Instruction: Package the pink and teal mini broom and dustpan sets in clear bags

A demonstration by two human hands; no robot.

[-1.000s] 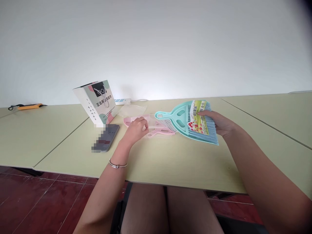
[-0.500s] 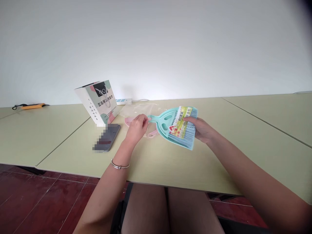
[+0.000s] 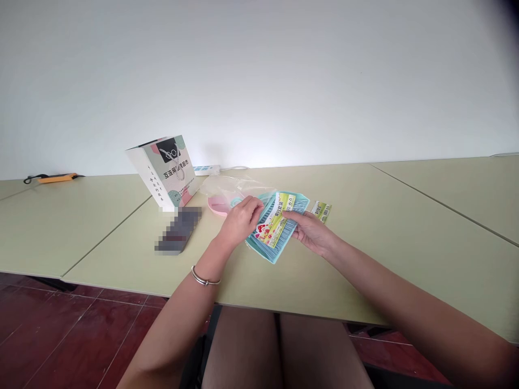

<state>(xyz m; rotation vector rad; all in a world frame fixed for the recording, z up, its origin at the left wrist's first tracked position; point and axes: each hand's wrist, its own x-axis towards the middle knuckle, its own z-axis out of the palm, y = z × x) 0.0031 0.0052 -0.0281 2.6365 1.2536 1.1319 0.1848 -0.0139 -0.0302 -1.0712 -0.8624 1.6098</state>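
A teal dustpan and brush set (image 3: 300, 203) with blue bristles lies tilted over the table. Across the bristles runs a printed yellow-green label (image 3: 279, 221). My right hand (image 3: 312, 232) grips the set at its wide right edge, thumb on top of the label. My left hand (image 3: 243, 219) is closed at the set's left side, its fingers curled together; what they hold, if anything, is hidden. Clear plastic wrapping (image 3: 243, 185) lies behind my left hand, with a pink dustpan (image 3: 218, 205) partly under it. A second label (image 3: 323, 211) shows beyond my right hand.
A printed paper bag (image 3: 176, 173) stands at the back left, with a dark phone (image 3: 180, 232) in front of it. An orange item with a black strap (image 3: 57, 178) lies by the wall at the far left. A white power strip (image 3: 206, 169) sits behind the bag.
The teal set has moved left and toward me with my right hand. My left hand has shifted slightly right, nearer the bristles. The second label has come into view.
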